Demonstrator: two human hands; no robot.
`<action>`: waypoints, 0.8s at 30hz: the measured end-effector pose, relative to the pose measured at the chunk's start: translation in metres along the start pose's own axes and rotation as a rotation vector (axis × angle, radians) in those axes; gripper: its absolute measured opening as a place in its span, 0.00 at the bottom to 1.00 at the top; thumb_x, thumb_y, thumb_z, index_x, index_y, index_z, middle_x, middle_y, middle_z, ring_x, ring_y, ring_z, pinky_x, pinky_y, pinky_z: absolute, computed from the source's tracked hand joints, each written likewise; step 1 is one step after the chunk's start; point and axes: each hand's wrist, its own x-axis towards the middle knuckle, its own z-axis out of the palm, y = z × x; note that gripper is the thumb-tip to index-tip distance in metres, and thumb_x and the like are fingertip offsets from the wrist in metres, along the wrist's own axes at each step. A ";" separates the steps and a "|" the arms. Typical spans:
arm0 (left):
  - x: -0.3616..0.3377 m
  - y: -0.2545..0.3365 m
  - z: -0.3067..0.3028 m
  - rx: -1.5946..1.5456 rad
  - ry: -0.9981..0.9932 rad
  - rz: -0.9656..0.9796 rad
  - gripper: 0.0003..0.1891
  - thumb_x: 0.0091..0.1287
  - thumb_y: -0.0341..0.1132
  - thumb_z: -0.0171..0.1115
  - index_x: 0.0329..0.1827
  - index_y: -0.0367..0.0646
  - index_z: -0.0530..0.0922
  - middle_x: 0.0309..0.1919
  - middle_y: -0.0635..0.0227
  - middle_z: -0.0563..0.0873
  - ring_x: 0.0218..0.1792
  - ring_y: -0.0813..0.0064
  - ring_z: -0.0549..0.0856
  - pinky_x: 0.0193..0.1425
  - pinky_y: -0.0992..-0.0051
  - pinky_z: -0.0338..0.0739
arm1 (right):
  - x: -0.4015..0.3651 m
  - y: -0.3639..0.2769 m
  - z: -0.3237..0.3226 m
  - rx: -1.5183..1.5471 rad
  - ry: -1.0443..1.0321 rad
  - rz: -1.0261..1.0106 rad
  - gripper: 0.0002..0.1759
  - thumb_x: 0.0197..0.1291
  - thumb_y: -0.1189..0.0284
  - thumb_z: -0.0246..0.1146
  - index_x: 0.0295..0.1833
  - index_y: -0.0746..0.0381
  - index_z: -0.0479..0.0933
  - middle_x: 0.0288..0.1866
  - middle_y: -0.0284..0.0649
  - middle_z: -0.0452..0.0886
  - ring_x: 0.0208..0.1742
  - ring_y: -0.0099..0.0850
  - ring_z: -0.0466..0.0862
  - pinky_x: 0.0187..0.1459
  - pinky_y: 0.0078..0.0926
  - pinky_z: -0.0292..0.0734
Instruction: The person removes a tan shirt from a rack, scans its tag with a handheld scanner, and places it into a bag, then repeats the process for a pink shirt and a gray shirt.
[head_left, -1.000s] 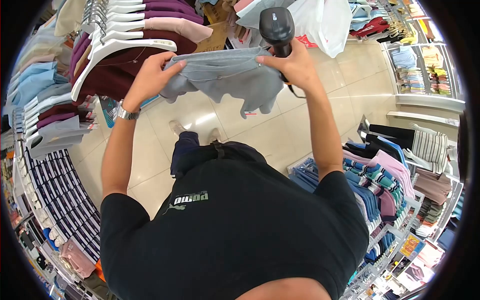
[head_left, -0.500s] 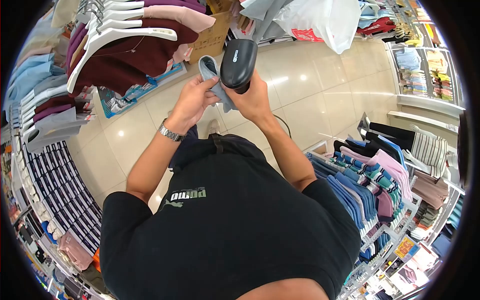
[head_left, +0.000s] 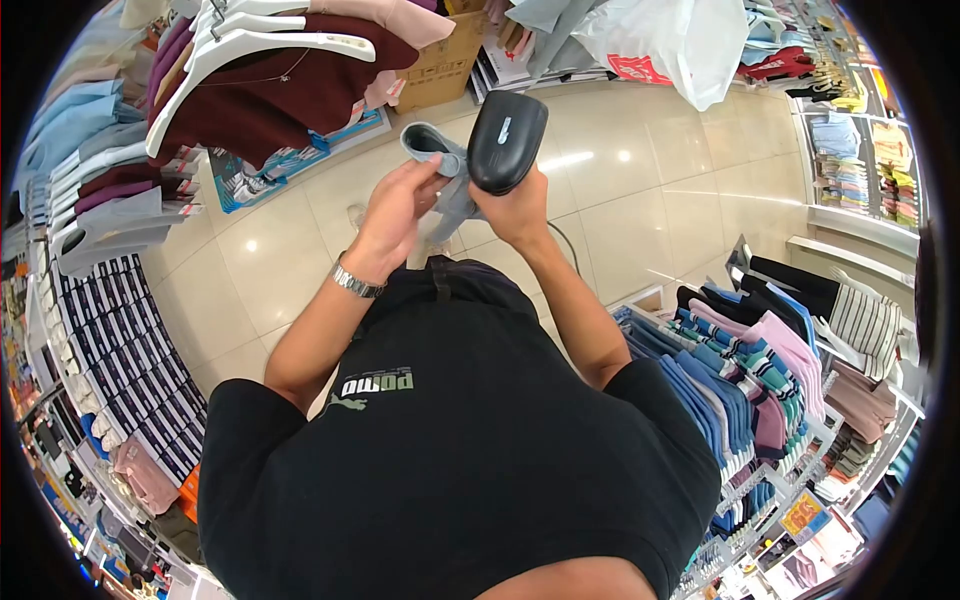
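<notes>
In the head view, my left hand (head_left: pixel 397 210) pinches the edge of a light grey-blue garment (head_left: pixel 425 140). The cloth is bunched, with a rounded opening at its top and a loose part hanging below. My right hand (head_left: pixel 516 208) is wrapped around the handle of a black barcode scanner (head_left: pixel 508 143). Its rounded head, marked with a small light logo, points up and away, right beside the garment. The cloth reaches across to my right hand's fingers, and the scanner's handle is mostly hidden by the hand. A dark cord (head_left: pixel 568 243) curves out behind my right wrist.
Maroon tops on white hangers (head_left: pixel 265 45) hang at upper left, near a cardboard box (head_left: pixel 437 80). A white plastic bag (head_left: pixel 665 45) is at the top. Folded clothes (head_left: pixel 715 385) fill the right-hand rack. Pale floor tiles (head_left: pixel 640 200) lie between the displays.
Both hands, the garment and the scanner have shifted a little to the right and down in view. The garment's opening now shows wider, and the left fingers are less tightly bent.
</notes>
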 end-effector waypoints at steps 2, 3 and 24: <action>-0.006 -0.005 -0.007 0.179 0.138 0.219 0.08 0.73 0.36 0.61 0.51 0.45 0.80 0.50 0.70 0.83 0.55 0.76 0.79 0.64 0.73 0.69 | 0.006 -0.001 -0.003 0.005 0.012 0.016 0.17 0.50 0.78 0.73 0.46 0.68 0.80 0.37 0.41 0.88 0.38 0.26 0.87 0.43 0.27 0.82; -0.008 -0.005 -0.012 0.270 0.203 0.329 0.08 0.72 0.35 0.62 0.50 0.44 0.81 0.52 0.68 0.83 0.54 0.74 0.78 0.62 0.73 0.70 | 0.009 -0.001 -0.005 0.008 0.003 0.026 0.17 0.50 0.78 0.73 0.46 0.68 0.80 0.36 0.41 0.88 0.38 0.25 0.87 0.43 0.26 0.82; 0.011 0.074 -0.010 2.034 -0.222 0.950 0.11 0.62 0.36 0.70 0.42 0.40 0.83 0.39 0.60 0.85 0.43 0.57 0.85 0.50 0.60 0.79 | 0.020 -0.009 -0.040 -0.069 -0.054 -0.090 0.23 0.45 0.80 0.74 0.50 0.66 0.77 0.39 0.41 0.87 0.40 0.28 0.86 0.46 0.28 0.81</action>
